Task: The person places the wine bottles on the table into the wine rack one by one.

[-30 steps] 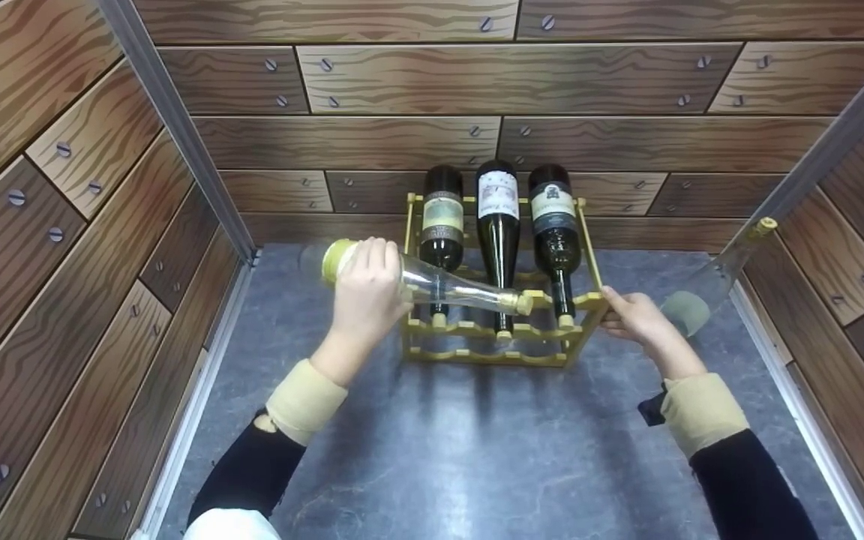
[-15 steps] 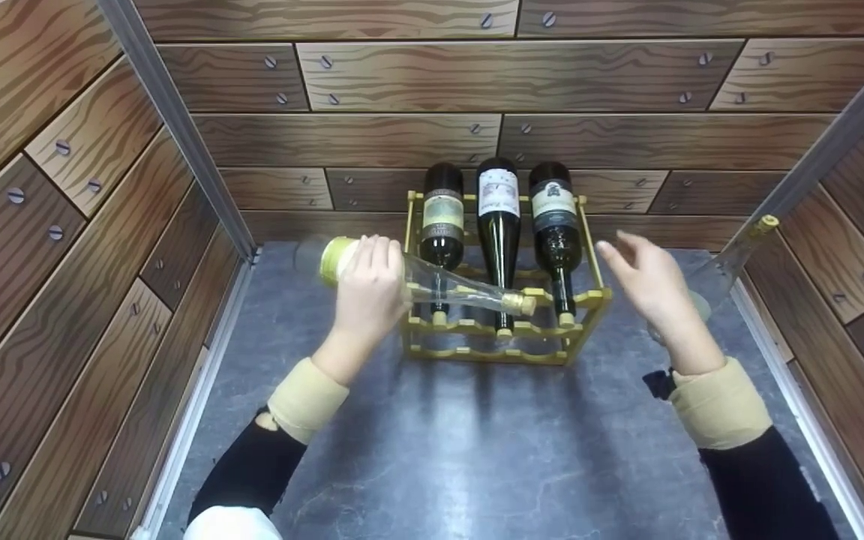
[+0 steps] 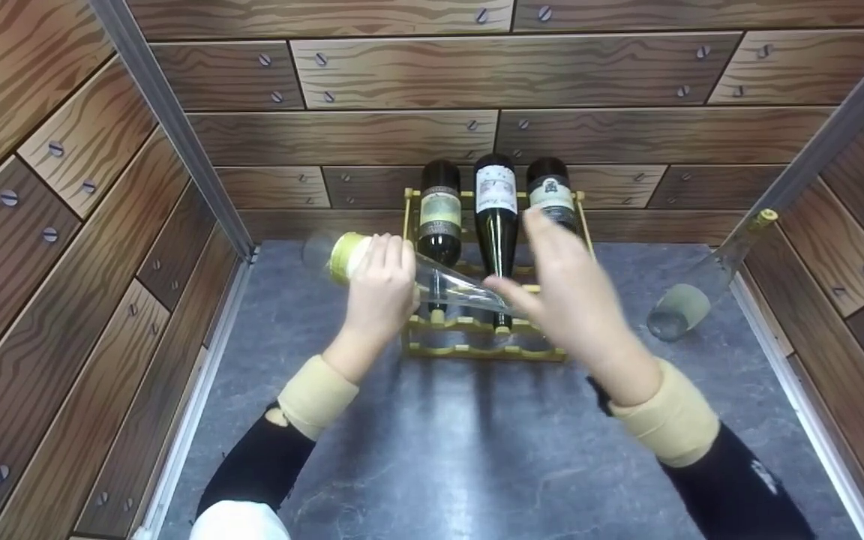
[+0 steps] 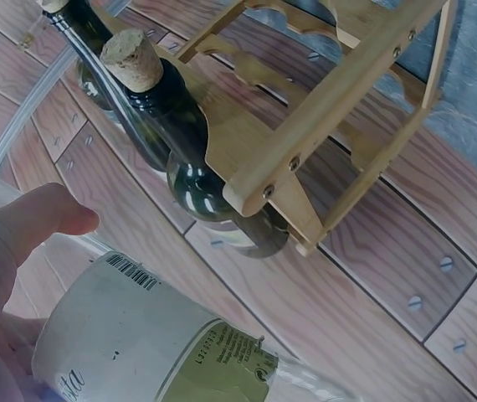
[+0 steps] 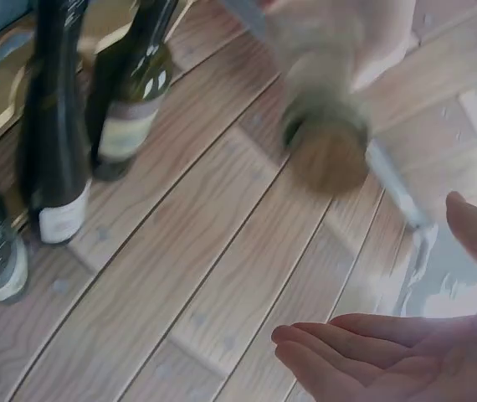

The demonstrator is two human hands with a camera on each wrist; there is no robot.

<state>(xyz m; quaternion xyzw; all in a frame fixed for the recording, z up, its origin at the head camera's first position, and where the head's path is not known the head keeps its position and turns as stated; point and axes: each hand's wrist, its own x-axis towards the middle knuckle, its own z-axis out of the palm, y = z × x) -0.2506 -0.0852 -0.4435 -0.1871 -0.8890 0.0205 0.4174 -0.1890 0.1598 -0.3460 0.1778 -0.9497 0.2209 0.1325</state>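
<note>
My left hand (image 3: 381, 289) grips a clear glass bottle (image 3: 451, 285) round its labelled body, with the neck pointing right. The white and yellow-green label (image 4: 146, 335) shows in the left wrist view. My right hand (image 3: 574, 300), blurred, reaches over the rack's right side with fingers extended and hides the bottle's mouth in the head view. In the right wrist view the bottle's cork (image 5: 330, 159) is in front of the open palm, apart from it. Behind both hands stands a wooden wine rack (image 4: 330, 109) bearing three dark wine bottles (image 3: 496, 195), necks tilted down toward me.
Another clear glass bottle (image 3: 683, 304) stands on the grey marbled floor (image 3: 439, 450) right of the rack. Wood-patterned walls (image 3: 394, 71) close in the back and both sides, with metal strips (image 3: 169, 120) along the corners.
My right hand has let go of the rack's right front corner and swung up and left toward the held bottle's neck. The left hand, still gripping the bottle, has shifted slightly right.
</note>
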